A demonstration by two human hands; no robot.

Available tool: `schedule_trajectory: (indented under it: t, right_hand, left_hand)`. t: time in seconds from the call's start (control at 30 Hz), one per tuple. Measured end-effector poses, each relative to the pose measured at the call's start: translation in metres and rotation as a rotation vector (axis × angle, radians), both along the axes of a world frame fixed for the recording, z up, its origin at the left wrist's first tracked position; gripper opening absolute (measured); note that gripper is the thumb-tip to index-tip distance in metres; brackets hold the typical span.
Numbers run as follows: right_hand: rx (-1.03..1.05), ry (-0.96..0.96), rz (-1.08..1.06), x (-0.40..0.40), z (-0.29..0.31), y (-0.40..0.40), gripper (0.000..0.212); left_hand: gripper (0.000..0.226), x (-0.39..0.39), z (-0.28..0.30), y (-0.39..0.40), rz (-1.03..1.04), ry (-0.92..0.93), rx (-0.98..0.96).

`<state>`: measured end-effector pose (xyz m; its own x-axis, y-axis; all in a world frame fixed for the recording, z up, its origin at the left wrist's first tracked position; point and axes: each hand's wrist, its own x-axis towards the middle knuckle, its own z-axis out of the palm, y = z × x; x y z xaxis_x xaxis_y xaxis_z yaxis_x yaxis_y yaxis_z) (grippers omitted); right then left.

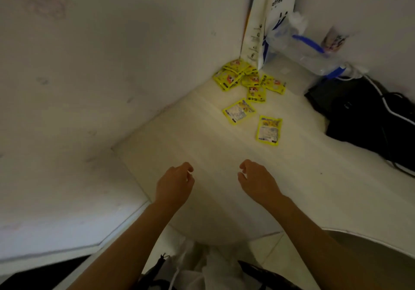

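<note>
My left hand and my right hand hover side by side over the near part of a pale table, fingers loosely curled, holding nothing. Several yellow sachets lie at the far corner: a heap against the wall, one sachet just in front of it, and two apart and nearer, a tilted one and another to its right, both showing their printed backs. Both hands are well short of the sachets.
A white paper bag stands in the corner beside a clear plastic bag with blue handles. A black bag with a white cable occupies the table's right side. White walls close the left and back. The table's rounded near edge faces me.
</note>
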<state>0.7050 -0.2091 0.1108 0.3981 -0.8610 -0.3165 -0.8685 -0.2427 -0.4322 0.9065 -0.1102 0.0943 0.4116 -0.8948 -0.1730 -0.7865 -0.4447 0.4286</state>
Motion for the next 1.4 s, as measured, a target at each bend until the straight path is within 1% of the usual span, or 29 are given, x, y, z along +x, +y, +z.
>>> schedule_trajectory:
  t: [0.17, 0.27, 0.43, 0.6, 0.7, 0.77, 0.87, 0.97, 1.1, 1.2, 1.3, 1.4]
  right_hand:
    - [0.008, 0.016, -0.144, 0.028, 0.001, -0.024, 0.029]
    - [0.017, 0.041, -0.205, 0.035, 0.0, -0.04, 0.03]
    - [0.042, 0.053, -0.277, 0.035, -0.002, -0.077, 0.031]
    - [0.046, 0.094, -0.314, 0.029, -0.006, -0.125, 0.03]
    - [0.085, 0.106, -0.355, 0.023, -0.01, -0.156, 0.031]
    - [0.115, 0.133, -0.399, 0.018, -0.013, -0.176, 0.036]
    - [0.146, 0.218, -0.524, 0.01, -0.019, -0.201, 0.045]
    - [0.176, 0.272, -0.605, 0.004, -0.028, -0.216, 0.049]
    - [0.224, 0.264, -0.658, 0.004, -0.043, -0.227, 0.063]
    - [0.239, 0.278, -0.671, 0.006, -0.047, -0.23, 0.065]
    - [0.276, 0.278, -0.679, 0.007, -0.051, -0.23, 0.066]
    - [0.29, 0.235, -0.697, 0.005, -0.054, -0.226, 0.073]
  left_hand:
    - [0.022, 0.042, 0.007, -0.049, -0.174, -0.025, 0.009]
    - [0.022, 0.055, 0.009, -0.08, -0.241, -0.026, 0.014]
    - [0.022, 0.058, 0.005, -0.136, -0.296, -0.02, 0.032]
    - [0.021, 0.047, -0.005, -0.193, -0.332, 0.002, 0.068]
    - [0.021, 0.036, -0.01, -0.226, -0.337, 0.019, 0.088]
    - [0.023, 0.029, -0.013, -0.246, -0.348, 0.018, 0.11]
    - [0.025, 0.019, -0.021, -0.278, -0.361, 0.008, 0.13]
    - [0.031, 0.01, -0.032, -0.306, -0.349, -0.032, 0.103]
    - [0.046, -0.002, -0.047, -0.333, -0.33, -0.028, 0.13]
    - [0.059, -0.01, -0.059, -0.343, -0.349, -0.093, 0.182]
    - [0.063, -0.014, -0.067, -0.348, -0.365, -0.172, 0.199]
    - [0.061, -0.016, -0.067, -0.349, -0.348, -0.097, 0.228]
